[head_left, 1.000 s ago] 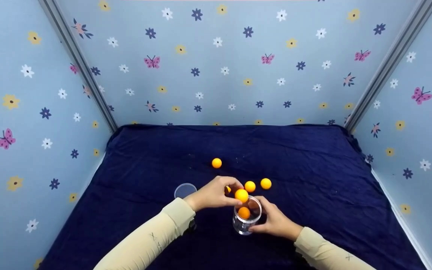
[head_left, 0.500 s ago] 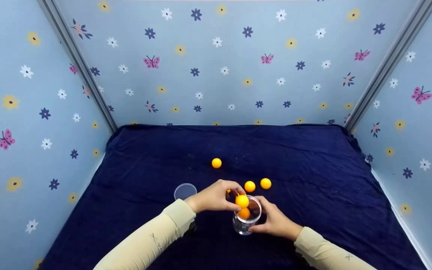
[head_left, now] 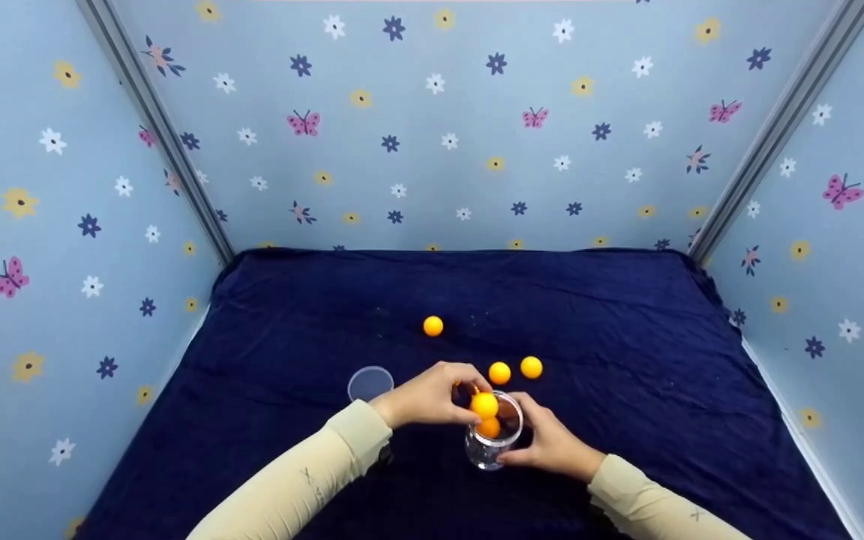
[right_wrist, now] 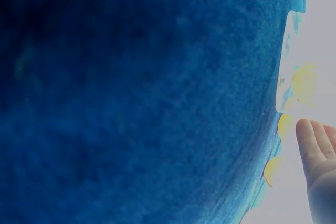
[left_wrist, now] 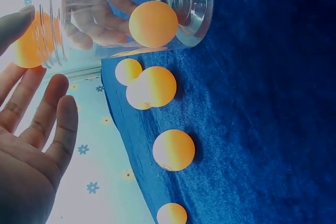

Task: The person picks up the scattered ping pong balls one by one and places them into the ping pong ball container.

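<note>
At jar (head_left: 486, 454) mouth, left side, pinching ball (head_left: 484, 406) w/ L hand (head_left: 424, 394) fingers, above 2nd ball (head_left: 489, 431) inside; gripping jar from right w/ R hand (head_left: 556, 444), fingers wrapped round.

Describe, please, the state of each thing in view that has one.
Cloth: wrinkled
Jar: upright, open
Lid: off, on the cloth
Inner ball: in the jar
Held ball: pinched at the jar's mouth
Left hand: pinching that ball
Right hand: gripping the jar
Loose balls: on the cloth

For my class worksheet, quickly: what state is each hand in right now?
Left hand: holding an orange ball at the mouth of the clear jar.
Right hand: holding the clear jar.
</note>
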`<state>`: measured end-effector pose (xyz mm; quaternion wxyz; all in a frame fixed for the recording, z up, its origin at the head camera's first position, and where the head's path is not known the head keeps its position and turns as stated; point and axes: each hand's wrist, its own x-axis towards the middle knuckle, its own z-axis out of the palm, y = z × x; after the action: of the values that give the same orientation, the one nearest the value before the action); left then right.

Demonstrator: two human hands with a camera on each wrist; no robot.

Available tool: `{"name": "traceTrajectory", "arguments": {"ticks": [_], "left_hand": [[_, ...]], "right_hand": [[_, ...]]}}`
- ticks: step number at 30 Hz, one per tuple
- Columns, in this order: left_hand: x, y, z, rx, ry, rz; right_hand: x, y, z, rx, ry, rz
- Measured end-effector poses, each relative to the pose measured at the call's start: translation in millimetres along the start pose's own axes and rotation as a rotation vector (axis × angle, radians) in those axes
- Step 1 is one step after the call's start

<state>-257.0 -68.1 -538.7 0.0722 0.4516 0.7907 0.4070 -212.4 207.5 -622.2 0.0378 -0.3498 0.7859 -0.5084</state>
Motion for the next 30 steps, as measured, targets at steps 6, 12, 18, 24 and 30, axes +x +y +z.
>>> {"name": "traceTrajectory", "arguments": {"ticks": [6, 12, 18, 24, 30], "left_hand": [[0.2, 0.8, 0.2, 0.004, -0.007, 0.000], [-0.5, 1.1, 0.1, -0.001, -0.006, -0.002], [-0.2, -0.2, -0.4, -0.006, -0.009, 0.011], [0.0, -0.7, -1.0, -0.025, -0.027, 0.007], [-0.4, -1.1, -0.2, -0.008, -0.010, 0.004]], "right_hand": [[-0.4, -1.2, 1.2, 0.001, 0.007, -0.013], [-0.8, 0.4, 1.2, 0.005, 0.005, -0.027], [-1.2, 2.5, 0.6, 0.008, 0.003, -0.026], [-1.3, 2.0, 0.6, 0.013, 0.004, -0.040], [-1.1, 1.0, 0.7, 0.019, 0.009, -0.036]]}}
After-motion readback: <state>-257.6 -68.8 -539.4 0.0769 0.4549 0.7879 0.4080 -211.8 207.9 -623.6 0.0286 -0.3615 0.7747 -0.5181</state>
